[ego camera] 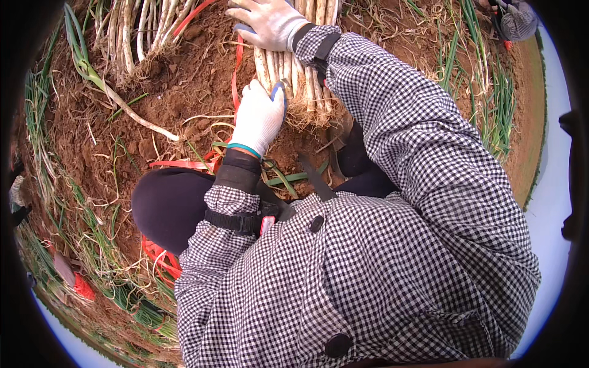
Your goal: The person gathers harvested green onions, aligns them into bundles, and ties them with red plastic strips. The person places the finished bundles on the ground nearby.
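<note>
A bundle of long white-stemmed green onions (294, 73) lies on the soil before me, its root ends towards my body. My right hand (269, 23), in a white knit glove with blue-coated fingers, rests across the stems with its fingers apart. At the lower left of the same bundle, my left hand (260, 115) is against the outer stems by the roots. Its fingers are bent and the thumb points up; whether they grip a stem is hidden. Red plastic tape (238, 73) runs along the bundle's left side, passing behind my left hand.
Another onion bundle (133, 32) lies at upper left, with a single onion (133, 112) below it. Tangled red tape (161, 257) is beside my left knee (170, 207). Green onion rows (499, 110) flank me. Part of another person (517, 20) shows at upper right.
</note>
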Tool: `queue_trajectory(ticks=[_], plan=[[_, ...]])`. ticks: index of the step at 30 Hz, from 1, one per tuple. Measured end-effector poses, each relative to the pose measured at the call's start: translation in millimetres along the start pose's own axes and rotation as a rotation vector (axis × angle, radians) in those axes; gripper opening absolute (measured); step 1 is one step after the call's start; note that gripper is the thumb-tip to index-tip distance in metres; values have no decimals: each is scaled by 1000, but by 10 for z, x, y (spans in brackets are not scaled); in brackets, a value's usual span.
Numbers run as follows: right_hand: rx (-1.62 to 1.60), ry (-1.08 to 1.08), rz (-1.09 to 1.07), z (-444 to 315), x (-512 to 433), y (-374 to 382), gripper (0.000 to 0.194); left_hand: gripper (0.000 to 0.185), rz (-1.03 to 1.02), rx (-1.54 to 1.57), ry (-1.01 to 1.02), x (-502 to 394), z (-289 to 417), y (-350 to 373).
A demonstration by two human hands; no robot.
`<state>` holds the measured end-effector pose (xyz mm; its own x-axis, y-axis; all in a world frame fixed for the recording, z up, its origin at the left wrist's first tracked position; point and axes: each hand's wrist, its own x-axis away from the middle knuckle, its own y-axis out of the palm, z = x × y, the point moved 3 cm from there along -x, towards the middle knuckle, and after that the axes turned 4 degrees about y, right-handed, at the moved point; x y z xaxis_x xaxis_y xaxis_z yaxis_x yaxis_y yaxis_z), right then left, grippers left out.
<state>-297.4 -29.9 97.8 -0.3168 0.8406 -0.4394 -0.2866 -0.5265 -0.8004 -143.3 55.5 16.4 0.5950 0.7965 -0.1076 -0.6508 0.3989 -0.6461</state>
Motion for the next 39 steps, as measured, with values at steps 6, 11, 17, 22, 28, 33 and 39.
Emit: queue_trajectory(ticks=[6,11,17,22,28,33,39], plan=[[-350,99,255,148,-73,-391,46,41,-12,72,-38,-104,-216,99],[-896,869,-348,672,234,-827,36,42,-82,134,-46,-292,-364,169],[-329,621,-668,-182,811,-1020,34,48,-131,129,-78,-331,-302,97],[-505,723,-723,-317,859,-873,31,59,-197,135,-154,-286,-204,25],[-935,1021,-999,-170,1076,-684,30,50,-144,142,-192,-209,-126,-25],[-325,462,-1001,-307,848,-844,36,60,-63,18,-98,-95,60,-74],[-318,294,-406,131,-197,-891,34,59,-43,-71,-264,57,296,-172]])
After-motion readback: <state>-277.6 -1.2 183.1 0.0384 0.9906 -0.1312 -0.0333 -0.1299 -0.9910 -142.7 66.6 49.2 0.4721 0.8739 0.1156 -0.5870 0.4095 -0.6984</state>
